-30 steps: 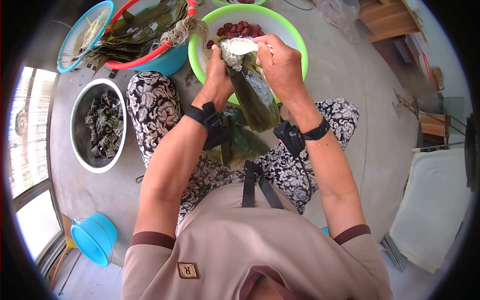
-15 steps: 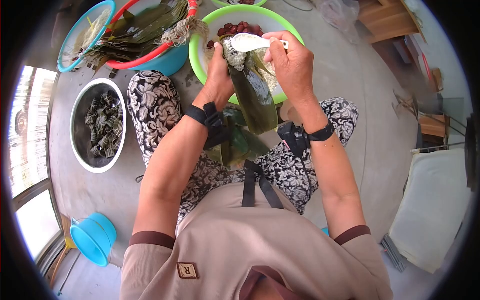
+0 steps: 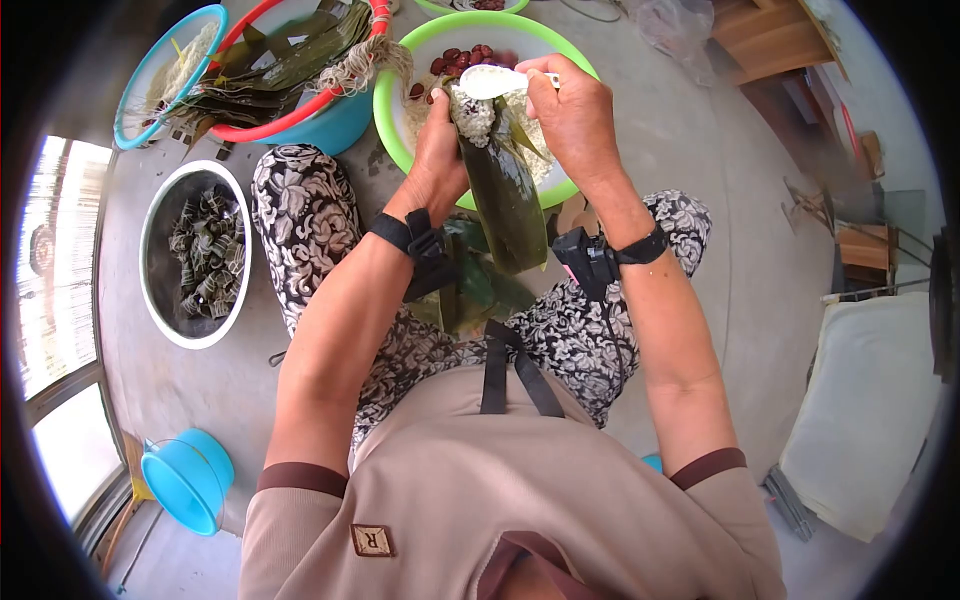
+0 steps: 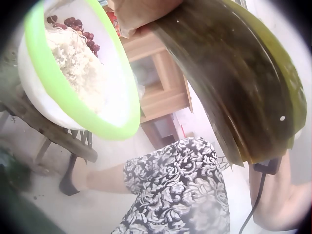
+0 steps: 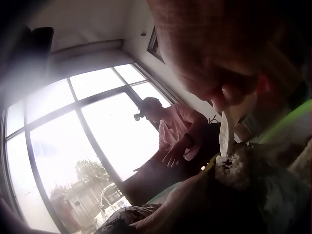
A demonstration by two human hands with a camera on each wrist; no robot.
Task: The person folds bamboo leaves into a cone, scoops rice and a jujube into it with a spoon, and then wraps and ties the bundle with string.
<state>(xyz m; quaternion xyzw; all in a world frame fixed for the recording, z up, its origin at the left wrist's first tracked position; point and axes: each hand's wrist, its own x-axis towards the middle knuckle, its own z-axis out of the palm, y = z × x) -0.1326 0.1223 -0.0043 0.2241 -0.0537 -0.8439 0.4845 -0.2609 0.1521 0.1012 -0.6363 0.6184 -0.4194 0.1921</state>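
Note:
In the head view my left hand (image 3: pixel 438 160) grips long green leaves (image 3: pixel 505 215), folded at the top around a heap of white rice (image 3: pixel 472 118); their tails hang down toward my lap. My right hand (image 3: pixel 578 125) pinches the handle of a white spoon (image 3: pixel 487 83), whose bowl is right at the top of the rice. From the right wrist, the spoon's tip meets the rice heap (image 5: pixel 233 170). Beneath both hands stands a basin (image 3: pixel 386 120) with a lime-green rim, holding loose rice (image 4: pixel 73 63) and red dates (image 4: pixel 73 23).
Leaves soak in a red-rimmed tub (image 3: pixel 300 112), with twine (image 3: pixel 355 65) over its edge. Dark tied leaf parcels (image 3: pixel 210 250) fill a white-rimmed bowl at left. A blue bucket (image 3: pixel 185 480) stands behind it. More leaves (image 3: pixel 480 290) lie before my lap. Another person (image 5: pixel 173 129) sits by the window.
My right hand has drawn back a little to the right, raising the spoon off the rice heap. The leaf tails have swung slightly left; my left hand keeps its hold.

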